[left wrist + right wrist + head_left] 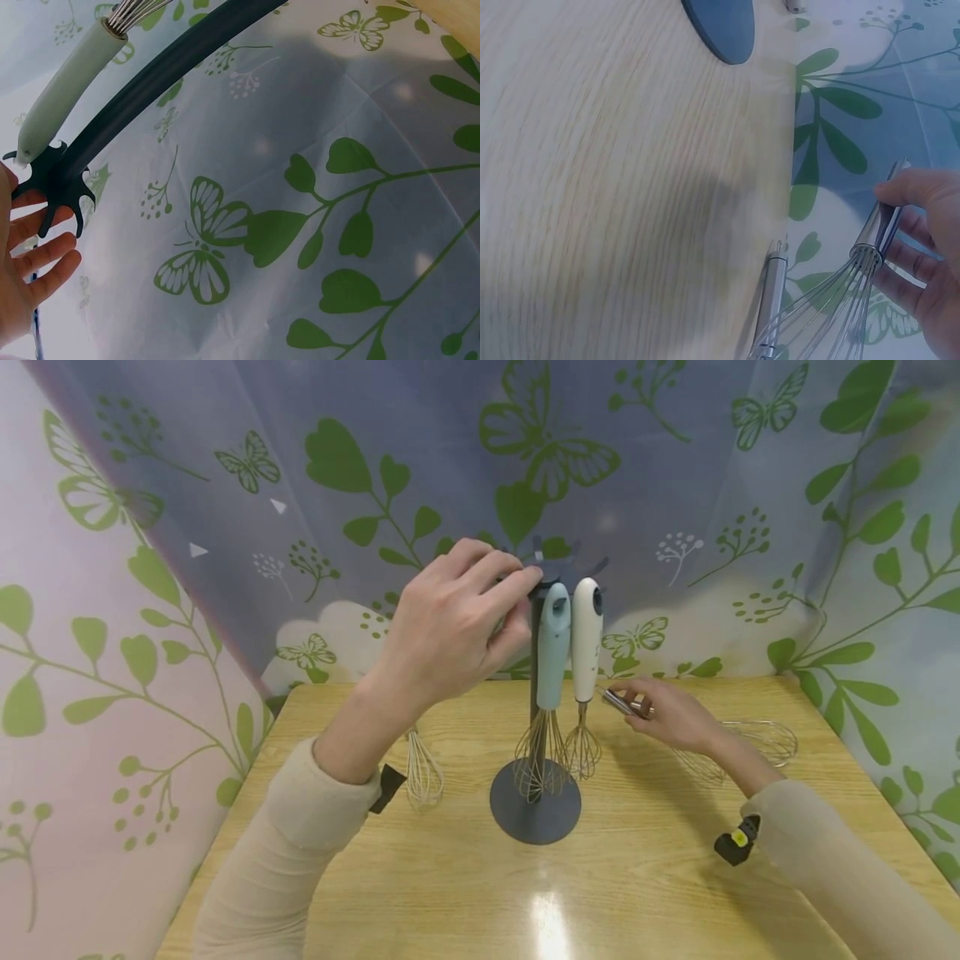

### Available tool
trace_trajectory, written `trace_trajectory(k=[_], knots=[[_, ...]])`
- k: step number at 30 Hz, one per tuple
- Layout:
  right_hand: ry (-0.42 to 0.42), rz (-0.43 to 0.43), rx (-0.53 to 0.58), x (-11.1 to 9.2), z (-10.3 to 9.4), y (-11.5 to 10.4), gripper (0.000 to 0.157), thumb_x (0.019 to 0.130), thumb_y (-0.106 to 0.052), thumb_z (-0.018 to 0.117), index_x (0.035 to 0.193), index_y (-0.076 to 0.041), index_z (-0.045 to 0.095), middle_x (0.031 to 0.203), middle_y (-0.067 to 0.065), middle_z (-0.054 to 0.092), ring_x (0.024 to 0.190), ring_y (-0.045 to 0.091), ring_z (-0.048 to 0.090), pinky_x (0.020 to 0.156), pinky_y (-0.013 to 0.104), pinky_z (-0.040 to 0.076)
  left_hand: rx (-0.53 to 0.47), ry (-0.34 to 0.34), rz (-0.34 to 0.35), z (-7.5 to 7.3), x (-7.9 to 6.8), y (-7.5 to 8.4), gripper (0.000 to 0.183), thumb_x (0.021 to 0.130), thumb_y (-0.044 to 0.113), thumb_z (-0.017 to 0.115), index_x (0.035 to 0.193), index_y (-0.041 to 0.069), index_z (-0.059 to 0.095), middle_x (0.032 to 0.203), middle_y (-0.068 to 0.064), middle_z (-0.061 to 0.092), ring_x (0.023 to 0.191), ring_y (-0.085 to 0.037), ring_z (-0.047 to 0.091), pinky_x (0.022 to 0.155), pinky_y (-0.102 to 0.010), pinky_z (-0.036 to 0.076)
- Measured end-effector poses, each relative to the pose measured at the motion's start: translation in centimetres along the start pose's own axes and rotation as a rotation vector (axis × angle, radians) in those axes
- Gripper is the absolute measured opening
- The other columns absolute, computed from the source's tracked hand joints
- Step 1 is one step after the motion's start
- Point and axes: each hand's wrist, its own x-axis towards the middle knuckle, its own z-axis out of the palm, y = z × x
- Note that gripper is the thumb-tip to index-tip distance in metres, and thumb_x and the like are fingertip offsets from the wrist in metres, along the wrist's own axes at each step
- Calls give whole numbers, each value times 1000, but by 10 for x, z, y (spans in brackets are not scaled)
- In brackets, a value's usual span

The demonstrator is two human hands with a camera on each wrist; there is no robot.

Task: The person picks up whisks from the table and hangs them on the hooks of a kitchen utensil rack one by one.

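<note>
A dark stand (542,822) with a round base and a hooked top (56,180) rises in the middle of the table. A light-blue-handled whisk (553,652) and a white-handled whisk (587,643) hang from it, wires down. My left hand (457,618) holds the stand's top; in the left wrist view its fingers lie against the hooks, and its thumb is hidden there. To the right of the stand, my right hand (671,714) pinches the handle of a metal whisk (877,232) between thumb and fingers, its wires pointing back toward the wrist.
Another metal whisk (772,289) lies on the wooden table (637,893) at the right, by the back edge. At the left lies a wire whisk (423,768), its handle hidden behind my left arm. A leaf-patterned cloth (420,410) hangs behind the table.
</note>
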Motion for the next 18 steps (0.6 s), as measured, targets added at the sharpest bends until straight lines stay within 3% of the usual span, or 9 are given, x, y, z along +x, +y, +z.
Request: trace_trajectory(k=[18], knots=[[68, -50, 40, 0, -11, -17, 49, 96, -2, 73, 143, -2, 60, 117, 15, 71, 86, 17, 67, 62, 25, 55, 8, -9, 0, 0, -1, 0, 33, 99, 12, 51, 113, 7, 80, 107, -10, 79, 102, -31, 69, 92, -37, 62]])
